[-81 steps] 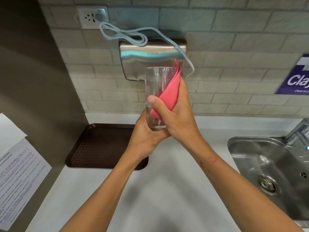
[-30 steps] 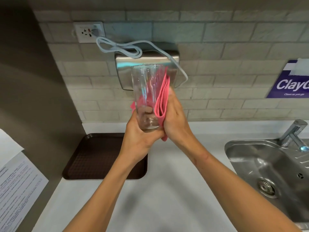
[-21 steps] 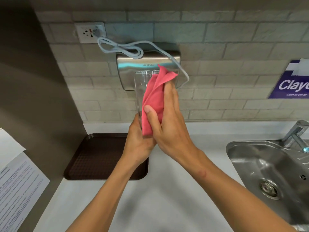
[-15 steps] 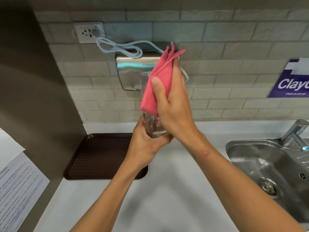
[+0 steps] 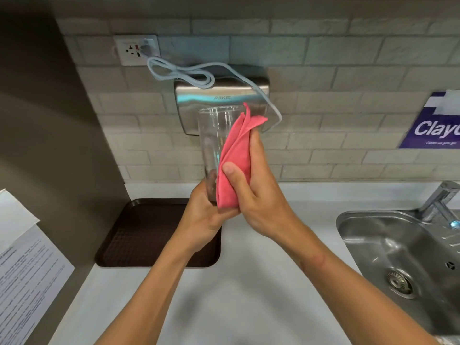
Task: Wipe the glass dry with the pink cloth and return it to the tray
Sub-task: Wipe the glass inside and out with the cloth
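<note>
A tall clear glass [image 5: 214, 135] stands upright in the air above the white counter, in front of the wall dryer. My left hand [image 5: 204, 220] grips its base from below. My right hand [image 5: 258, 192] presses a folded pink cloth [image 5: 235, 160] flat against the glass's right side, thumb across the cloth. The cloth covers the lower right of the glass, and its top corners reach rim height. The empty dark brown tray [image 5: 139, 232] lies on the counter below and left of my hands, partly hidden by my left forearm.
A steel sink [image 5: 403, 260] with a tap [image 5: 440, 200] is sunk in the counter at the right. A steel hand dryer [image 5: 221, 95] hangs on the tiled wall behind the glass, its cord running to a socket [image 5: 135, 49]. Printed papers [image 5: 22, 270] lie at the left.
My right hand slid the pink cloth down from above the rim to the glass's lower right side. The upper part of the glass is uncovered again. My left hand kept its hold on the base.
</note>
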Demonstrator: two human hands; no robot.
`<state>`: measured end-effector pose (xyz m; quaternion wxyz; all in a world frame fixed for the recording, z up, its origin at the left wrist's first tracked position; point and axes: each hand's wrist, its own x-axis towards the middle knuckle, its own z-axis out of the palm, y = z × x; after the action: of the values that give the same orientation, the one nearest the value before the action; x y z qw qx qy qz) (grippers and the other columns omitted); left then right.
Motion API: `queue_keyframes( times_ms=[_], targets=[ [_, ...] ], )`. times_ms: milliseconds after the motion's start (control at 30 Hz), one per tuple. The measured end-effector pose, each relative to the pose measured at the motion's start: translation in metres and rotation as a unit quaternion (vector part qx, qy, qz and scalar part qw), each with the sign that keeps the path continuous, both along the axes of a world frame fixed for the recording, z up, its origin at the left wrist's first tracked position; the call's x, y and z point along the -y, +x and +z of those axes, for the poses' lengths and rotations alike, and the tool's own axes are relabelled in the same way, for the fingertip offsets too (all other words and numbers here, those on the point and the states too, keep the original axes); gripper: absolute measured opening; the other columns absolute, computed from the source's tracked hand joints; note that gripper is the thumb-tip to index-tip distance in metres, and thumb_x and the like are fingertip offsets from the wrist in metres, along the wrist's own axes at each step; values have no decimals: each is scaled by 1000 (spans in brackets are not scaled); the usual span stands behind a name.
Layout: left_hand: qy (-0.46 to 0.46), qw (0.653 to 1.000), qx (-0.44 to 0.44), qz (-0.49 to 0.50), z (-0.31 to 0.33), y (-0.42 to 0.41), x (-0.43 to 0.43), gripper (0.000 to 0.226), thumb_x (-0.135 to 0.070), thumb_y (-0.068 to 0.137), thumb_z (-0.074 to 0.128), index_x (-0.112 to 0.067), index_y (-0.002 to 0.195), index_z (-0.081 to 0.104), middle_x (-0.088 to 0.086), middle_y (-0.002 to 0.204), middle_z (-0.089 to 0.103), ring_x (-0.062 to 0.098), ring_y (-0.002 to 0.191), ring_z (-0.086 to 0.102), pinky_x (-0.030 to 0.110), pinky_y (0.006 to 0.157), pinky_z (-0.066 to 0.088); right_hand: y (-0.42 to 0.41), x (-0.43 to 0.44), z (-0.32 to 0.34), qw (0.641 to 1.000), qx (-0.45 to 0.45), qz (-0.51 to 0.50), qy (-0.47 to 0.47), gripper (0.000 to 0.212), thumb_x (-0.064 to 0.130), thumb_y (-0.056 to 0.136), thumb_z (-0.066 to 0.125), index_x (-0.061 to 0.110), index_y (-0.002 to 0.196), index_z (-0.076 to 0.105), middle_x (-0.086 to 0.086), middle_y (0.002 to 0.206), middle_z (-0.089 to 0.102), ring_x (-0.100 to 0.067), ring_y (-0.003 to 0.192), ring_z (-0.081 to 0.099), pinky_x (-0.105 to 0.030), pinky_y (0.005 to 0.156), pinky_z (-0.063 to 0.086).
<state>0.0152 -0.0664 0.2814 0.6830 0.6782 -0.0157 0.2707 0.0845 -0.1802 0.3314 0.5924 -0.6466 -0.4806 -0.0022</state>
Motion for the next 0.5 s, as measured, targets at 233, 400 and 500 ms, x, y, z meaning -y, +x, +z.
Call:
queue_keyframes(
  times_ms=[233,400,500],
  targets=[
    [37,998,-30,-37,1,0,-4,47,-20,82,84,-10,124,65,7,107,81,24,104,77,36,90,59,17,-15,31,996,-42,-18,72,65,34,110,42,14,168,18,-4,139,57,-5,119,65,-18,99,56],
    [-7,987,-34,-160,6,1,-19,47,-16,88,70,12,122,56,29,99,64,31,91,69,40,83,57,31,-16,26,982,-180,54,12,70,61,102,34,20,159,42,-16,143,65,-34,126,69,-56,109,56],
    [-45,973,-49,-222,8,2,-24,43,-15,88,69,4,126,59,19,102,66,27,85,69,40,84,57,29,-15,16,980,-187,73,-11,70,59,94,55,17,149,48,-24,132,69,-45,116,72,-64,102,58]
  ],
)
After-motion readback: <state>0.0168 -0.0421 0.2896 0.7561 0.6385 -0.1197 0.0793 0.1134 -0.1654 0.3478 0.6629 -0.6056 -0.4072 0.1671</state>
